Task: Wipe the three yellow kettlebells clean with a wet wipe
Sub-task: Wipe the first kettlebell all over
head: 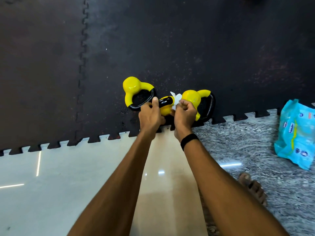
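Observation:
Three yellow kettlebells with black handles lie on the black mat [153, 48]. The left kettlebell [132, 86] and the right kettlebell [191, 97] rest on their sides. Between them is the middle kettlebell [166, 111], largely hidden by my hands. My left hand [150, 116] grips it at the handle, thumb pointing up. My right hand [185, 113] pinches a white wet wipe [176, 99] against the handle end of the middle kettlebell. A black band sits on my right wrist.
A blue wet wipe pack [296, 133] lies at the right on the grey speckled floor [238, 142]. The mat's jigsaw edge runs across below the kettlebells. Glossy cream tiles [51, 193] lie nearer me. A bare foot [254, 186] shows at the lower right.

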A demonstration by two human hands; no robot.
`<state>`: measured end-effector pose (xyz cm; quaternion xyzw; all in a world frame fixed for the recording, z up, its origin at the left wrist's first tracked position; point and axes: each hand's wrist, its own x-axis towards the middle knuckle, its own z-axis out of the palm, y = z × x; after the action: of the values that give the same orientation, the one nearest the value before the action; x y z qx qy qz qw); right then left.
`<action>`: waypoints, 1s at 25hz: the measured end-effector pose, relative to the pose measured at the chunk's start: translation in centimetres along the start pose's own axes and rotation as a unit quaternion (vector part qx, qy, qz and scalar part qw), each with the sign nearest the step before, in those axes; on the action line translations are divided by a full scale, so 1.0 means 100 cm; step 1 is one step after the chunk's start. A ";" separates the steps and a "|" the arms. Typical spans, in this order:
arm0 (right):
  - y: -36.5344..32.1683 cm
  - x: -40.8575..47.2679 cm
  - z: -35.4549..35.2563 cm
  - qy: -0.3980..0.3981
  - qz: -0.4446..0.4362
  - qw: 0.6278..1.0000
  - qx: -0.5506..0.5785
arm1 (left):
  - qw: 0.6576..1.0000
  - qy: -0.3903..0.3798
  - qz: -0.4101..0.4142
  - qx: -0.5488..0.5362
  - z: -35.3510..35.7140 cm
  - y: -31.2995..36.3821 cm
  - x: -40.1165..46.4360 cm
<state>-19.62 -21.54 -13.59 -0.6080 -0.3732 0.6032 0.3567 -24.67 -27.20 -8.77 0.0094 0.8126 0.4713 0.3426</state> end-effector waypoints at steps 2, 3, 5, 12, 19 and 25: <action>-0.007 0.005 0.002 -0.012 0.055 0.998 -0.016 | 0.995 -0.010 0.029 0.093 0.000 -0.009 -0.004; -0.007 0.005 0.001 -0.022 0.059 0.998 -0.019 | 0.992 -0.015 0.035 0.120 0.000 -0.012 -0.005; -0.006 0.002 -0.001 -0.046 0.033 0.998 -0.003 | 0.983 -0.024 0.059 0.174 0.000 -0.016 -0.007; -0.004 -0.003 0.014 -0.095 -0.014 0.994 -0.048 | 0.900 0.004 0.141 0.413 -0.008 -0.029 -0.009; 0.007 -0.032 0.016 -0.194 -0.142 0.959 -0.151 | 0.986 -0.043 0.113 0.117 -0.017 -0.052 -0.005; 0.028 -0.045 0.034 -0.263 -0.217 0.907 -0.247 | 0.991 -0.094 0.092 -0.030 -0.043 -0.085 0.010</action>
<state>-22.92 -26.87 -14.01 -0.4002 -0.7133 0.5373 0.2058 -25.28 -34.87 -14.52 0.1180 0.7579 0.5222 0.3728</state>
